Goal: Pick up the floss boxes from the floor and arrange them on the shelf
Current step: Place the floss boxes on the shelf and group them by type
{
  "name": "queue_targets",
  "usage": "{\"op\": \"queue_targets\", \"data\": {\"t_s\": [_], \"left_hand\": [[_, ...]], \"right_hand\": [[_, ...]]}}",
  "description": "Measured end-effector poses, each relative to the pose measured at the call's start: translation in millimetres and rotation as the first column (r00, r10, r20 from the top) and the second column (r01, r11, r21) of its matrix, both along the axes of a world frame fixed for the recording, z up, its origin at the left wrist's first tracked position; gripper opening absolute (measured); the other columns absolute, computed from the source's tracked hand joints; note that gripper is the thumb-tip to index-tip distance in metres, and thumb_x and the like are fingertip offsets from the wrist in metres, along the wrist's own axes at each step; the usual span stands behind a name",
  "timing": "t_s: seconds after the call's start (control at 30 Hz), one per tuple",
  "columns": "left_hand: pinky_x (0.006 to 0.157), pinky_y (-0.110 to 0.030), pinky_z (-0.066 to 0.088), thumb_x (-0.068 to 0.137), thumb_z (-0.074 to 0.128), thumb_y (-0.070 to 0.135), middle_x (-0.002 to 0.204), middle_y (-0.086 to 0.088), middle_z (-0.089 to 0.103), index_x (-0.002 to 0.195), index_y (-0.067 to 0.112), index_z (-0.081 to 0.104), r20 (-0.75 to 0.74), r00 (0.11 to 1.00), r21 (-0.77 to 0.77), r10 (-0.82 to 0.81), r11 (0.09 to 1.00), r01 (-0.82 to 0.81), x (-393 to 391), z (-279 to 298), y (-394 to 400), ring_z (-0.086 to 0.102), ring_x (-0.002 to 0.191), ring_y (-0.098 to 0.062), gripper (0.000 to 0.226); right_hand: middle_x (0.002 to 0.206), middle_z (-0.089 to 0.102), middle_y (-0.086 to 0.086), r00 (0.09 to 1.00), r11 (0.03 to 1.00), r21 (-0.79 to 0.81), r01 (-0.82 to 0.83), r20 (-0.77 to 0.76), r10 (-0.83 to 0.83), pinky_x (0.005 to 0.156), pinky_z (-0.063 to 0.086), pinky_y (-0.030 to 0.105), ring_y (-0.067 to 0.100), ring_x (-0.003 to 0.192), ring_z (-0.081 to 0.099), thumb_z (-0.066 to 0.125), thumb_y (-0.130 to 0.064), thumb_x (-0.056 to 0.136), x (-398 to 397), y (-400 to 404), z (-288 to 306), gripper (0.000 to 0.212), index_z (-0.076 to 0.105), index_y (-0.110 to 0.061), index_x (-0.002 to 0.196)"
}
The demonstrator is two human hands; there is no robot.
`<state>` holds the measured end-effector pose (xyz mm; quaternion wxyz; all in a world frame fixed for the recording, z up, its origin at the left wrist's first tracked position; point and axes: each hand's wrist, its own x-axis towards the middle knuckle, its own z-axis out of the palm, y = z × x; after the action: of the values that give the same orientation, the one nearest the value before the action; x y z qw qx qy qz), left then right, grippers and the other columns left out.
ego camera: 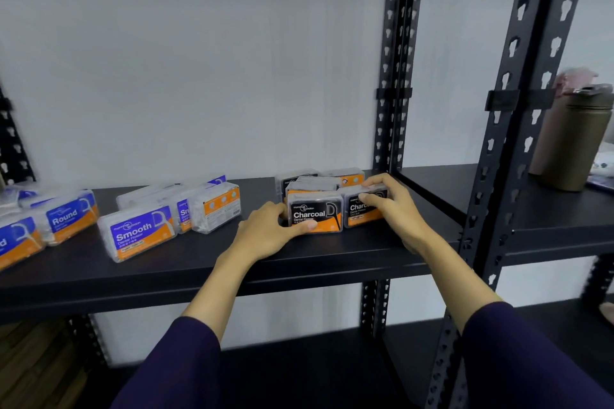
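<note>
Both hands on front Charcoal floss boxes on the black shelf (pixel 206 262). Left hand (pixel 265 232) curls round the left Charcoal box (pixel 314 211); right hand (pixel 387 206) grips the right Charcoal box (pixel 358 211). Best to nudge both flush, labels forward, without toppling the boxes stacked behind.

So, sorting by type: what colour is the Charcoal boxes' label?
Black over an orange strip, on the Charcoal box in the head view.

One head-worn view looks forward and slightly down from close in front of the shelf (pixel 206 262), facing the wall (pixel 199 60) behind it, with both forearms reaching in from below.
</note>
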<state>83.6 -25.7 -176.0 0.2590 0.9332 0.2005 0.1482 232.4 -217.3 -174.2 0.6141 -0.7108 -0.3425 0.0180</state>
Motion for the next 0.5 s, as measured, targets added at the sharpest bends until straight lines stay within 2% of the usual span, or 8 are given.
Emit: {"op": "queue_targets", "data": {"t_s": [0.07,0.2,0.3,0.37,0.47,0.5], "left_hand": [[0.097,-0.047,0.045,0.070,0.053,0.079,0.113,0.005,0.057,0.122,0.033,0.058,0.004,1.000,-0.013,-0.003,1.000,0.004,4.8,0.7,1.9,0.055,0.107,-0.018,0.070],[0.098,-0.046,0.044,0.073,0.055,0.075,0.120,0.004,0.058,0.129,0.032,0.054,0.027,1.000,-0.024,0.001,1.000,0.000,9.8,0.8,3.9,0.054,0.109,-0.016,0.071],[0.094,-0.028,0.043,0.078,0.065,0.059,0.128,0.005,0.058,0.135,0.030,0.050,0.104,0.992,-0.091,-0.071,0.993,0.080,3.0,0.0,4.4,0.052,0.107,-0.008,0.066],[0.087,-0.020,0.039,0.081,0.067,0.050,0.130,0.008,0.056,0.137,0.027,0.048,0.103,0.986,-0.108,-0.134,0.983,0.145,-3.4,3.3,7.0,0.050,0.105,-0.003,0.064],[0.092,-0.023,0.040,0.081,0.062,0.052,0.128,0.010,0.053,0.131,0.031,0.047,0.063,0.981,-0.133,-0.186,0.972,0.193,-8.2,8.8,13.5,0.049,0.113,-0.006,0.056],[0.094,-0.026,0.041,0.082,0.056,0.055,0.127,0.010,0.053,0.126,0.031,0.046,0.091,0.980,-0.162,-0.179,0.968,0.192,-8.3,11.1,14.6,0.048,0.117,-0.008,0.051]], "right_hand": [[0.108,0.062,0.004,0.996,0.999,0.021,-0.040,-0.073,0.041,0.074,0.048,0.021,0.011,0.092,0.063,0.064,-0.013,0.088,6.0,0.6,0.6,0.015,0.059,-0.017,0.102],[0.108,0.063,0.007,0.991,0.996,0.019,-0.082,-0.107,0.084,0.082,0.054,0.032,0.019,0.097,0.065,0.063,-0.012,0.090,11.4,1.1,0.2,0.014,0.058,-0.018,0.102],[0.102,0.065,0.010,0.987,0.990,0.107,-0.089,-0.127,0.102,0.086,0.054,0.037,0.020,0.094,0.063,0.061,-0.012,0.092,10.5,-2.5,-1.3,0.005,0.059,-0.015,0.096],[0.104,0.064,0.013,0.980,0.984,0.142,-0.110,-0.152,0.132,0.084,0.054,0.037,0.021,0.094,0.063,0.058,-0.011,0.094,9.6,-4.5,-1.1,0.005,0.060,-0.013,0.098],[0.111,0.064,0.014,0.973,0.980,0.132,-0.146,-0.162,0.167,0.081,0.055,0.032,0.021,0.099,0.064,0.055,-0.012,0.096,9.6,-4.0,-1.9,0.013,0.060,-0.010,0.108],[0.112,0.065,0.014,0.971,0.978,0.141,-0.152,-0.164,0.174,0.081,0.054,0.031,0.022,0.100,0.065,0.056,-0.014,0.096,10.0,-3.2,-2.2,0.015,0.060,-0.010,0.109]]}}
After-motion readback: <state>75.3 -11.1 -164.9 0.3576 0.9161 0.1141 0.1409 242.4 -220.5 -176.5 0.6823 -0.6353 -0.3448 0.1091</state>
